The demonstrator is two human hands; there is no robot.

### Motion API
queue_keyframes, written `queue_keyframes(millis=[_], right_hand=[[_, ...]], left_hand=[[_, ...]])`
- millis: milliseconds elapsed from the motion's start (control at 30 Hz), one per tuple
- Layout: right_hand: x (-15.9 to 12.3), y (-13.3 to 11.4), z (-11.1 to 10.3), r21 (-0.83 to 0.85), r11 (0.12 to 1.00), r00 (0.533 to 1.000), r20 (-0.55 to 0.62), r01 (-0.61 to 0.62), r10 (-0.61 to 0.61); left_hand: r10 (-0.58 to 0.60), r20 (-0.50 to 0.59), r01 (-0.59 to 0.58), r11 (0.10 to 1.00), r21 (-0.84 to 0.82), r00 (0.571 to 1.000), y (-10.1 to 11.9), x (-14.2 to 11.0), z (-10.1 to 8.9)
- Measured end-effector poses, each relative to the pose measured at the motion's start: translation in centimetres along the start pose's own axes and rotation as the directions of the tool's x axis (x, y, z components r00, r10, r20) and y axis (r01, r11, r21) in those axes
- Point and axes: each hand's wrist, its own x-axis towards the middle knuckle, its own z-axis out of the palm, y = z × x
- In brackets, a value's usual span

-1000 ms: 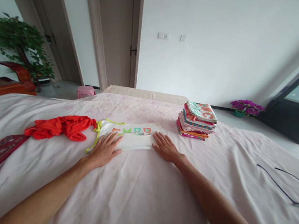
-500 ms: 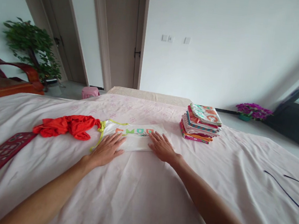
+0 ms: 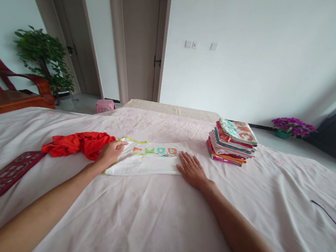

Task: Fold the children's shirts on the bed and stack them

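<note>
A white children's shirt (image 3: 157,167) with yellow-green trim and coloured printed letters lies folded lengthwise on the bed. My left hand (image 3: 110,155) is at the shirt's trimmed left end, its fingers curled on the fabric there, with the fingertips partly hidden. At the opposite end, my right hand (image 3: 192,170) rests flat with its fingers stretched out. Just beyond my left hand lies a crumpled red garment (image 3: 77,144). To the right of the shirt stands a stack of folded clothes (image 3: 231,143), topped by a white printed piece.
A pale pink sheet (image 3: 132,223) covers the bed. A dark red patterned strip (image 3: 6,176) lies at left and a dark cord (image 3: 327,217) at right. Beyond are a wooden chair (image 3: 36,84), a pink stool (image 3: 105,106), a green plant (image 3: 42,59) and purple flowers (image 3: 293,126).
My left hand has gone from lying flat on the shirt to curling at its left end. My right hand has slid slightly right, still flat, and more of the shirt shows.
</note>
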Motion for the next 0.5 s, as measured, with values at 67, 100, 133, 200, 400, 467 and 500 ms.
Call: queue_keyframes(millis=[67,100,133,200,400,467,500], right_hand=[[-0.1,-0.1,0.0,0.001,1.0,1.0,-0.006,-0.007,0.007],[-0.1,-0.2,0.0,0.002,1.0,1.0,-0.01,-0.012,0.012],[-0.1,-0.1,0.0,0.003,1.0,1.0,-0.013,-0.018,0.018],[-0.1,-0.1,0.0,0.008,1.0,0.999,-0.018,-0.026,0.026],[0.0,0.2,0.3,0.026,0.999,0.999,-0.034,-0.027,0.028],[-0.1,0.2,0.3,0.033,0.999,0.999,-0.035,-0.03,0.031],[-0.1,0.2,0.3,0.037,0.999,0.999,-0.034,-0.031,0.032]], left_hand=[[-0.059,-0.046,0.063,0.995,0.081,0.997,-0.9,2.2,-1.0],[-0.081,-0.057,0.087,0.989,0.116,0.995,-1.3,3.3,-1.4],[-0.102,-0.064,0.111,0.983,0.15,0.993,-1.6,4.3,-1.7],[-0.142,-0.07,0.155,0.961,0.229,0.987,-2.0,6.1,-1.8],[-0.196,-0.025,0.188,0.888,0.421,0.98,-2.6,8.6,-0.3],[-0.195,0.004,0.172,0.877,0.449,0.981,-2.5,8.7,0.1],[-0.19,0.013,0.163,0.874,0.457,0.982,-2.3,8.6,0.2]])
